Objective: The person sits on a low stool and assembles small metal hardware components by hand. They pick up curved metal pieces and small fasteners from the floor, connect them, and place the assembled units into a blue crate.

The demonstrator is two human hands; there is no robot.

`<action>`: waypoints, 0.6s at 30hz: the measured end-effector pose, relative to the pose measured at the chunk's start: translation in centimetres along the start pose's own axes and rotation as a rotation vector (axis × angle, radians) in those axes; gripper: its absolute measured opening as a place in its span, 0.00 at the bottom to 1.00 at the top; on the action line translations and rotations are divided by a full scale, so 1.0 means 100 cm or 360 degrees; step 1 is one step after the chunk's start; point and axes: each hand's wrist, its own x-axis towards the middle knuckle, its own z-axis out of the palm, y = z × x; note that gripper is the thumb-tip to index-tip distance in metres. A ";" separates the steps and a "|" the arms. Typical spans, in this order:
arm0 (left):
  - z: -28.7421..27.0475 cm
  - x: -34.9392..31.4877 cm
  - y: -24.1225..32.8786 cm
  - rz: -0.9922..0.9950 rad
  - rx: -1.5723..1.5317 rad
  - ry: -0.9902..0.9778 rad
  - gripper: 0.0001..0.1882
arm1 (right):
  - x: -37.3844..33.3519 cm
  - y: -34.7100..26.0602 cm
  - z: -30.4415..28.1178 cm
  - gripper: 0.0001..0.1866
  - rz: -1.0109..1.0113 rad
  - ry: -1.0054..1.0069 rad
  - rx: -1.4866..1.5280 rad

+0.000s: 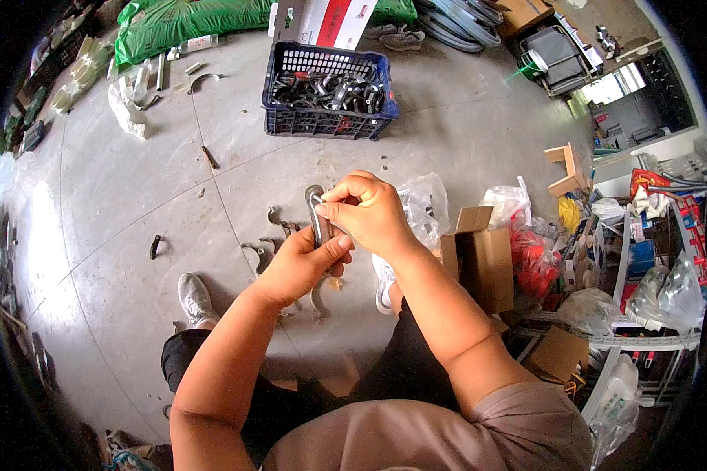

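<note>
My left hand [300,263] is closed around the lower part of a grey metal pipe clamp [316,206], which points up and away from me. My right hand [373,210] pinches with thumb and forefinger at the clamp's upper right side. Whatever lies between those fingertips is too small to make out. On the floor just left of my hands lie several loose clamp pieces [254,253], curved and metallic. Another curved strip [318,302] lies below my left hand, partly covered by it.
Ahead stands a dark blue plastic crate [322,124] holding many metal clamps. An open cardboard box [491,267] and a clear plastic bag [426,206] are on my right, by cluttered shelving [652,341]. Green sacks [192,31] lie at the far left. A small dark piece [155,246] lies leftward.
</note>
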 end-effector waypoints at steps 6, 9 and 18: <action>0.000 -0.001 -0.002 0.0015 0.0079 0.0006 0.12 | -0.001 -0.003 0.000 0.05 0.0014 -0.0014 -0.0057; 0.000 -0.002 -0.004 0.0054 0.0126 -0.0014 0.11 | -0.002 -0.004 -0.001 0.05 0.0198 -0.0070 0.0129; 0.000 -0.003 -0.007 0.0086 0.0300 -0.0029 0.10 | -0.003 -0.001 0.000 0.06 -0.0031 -0.0069 0.0061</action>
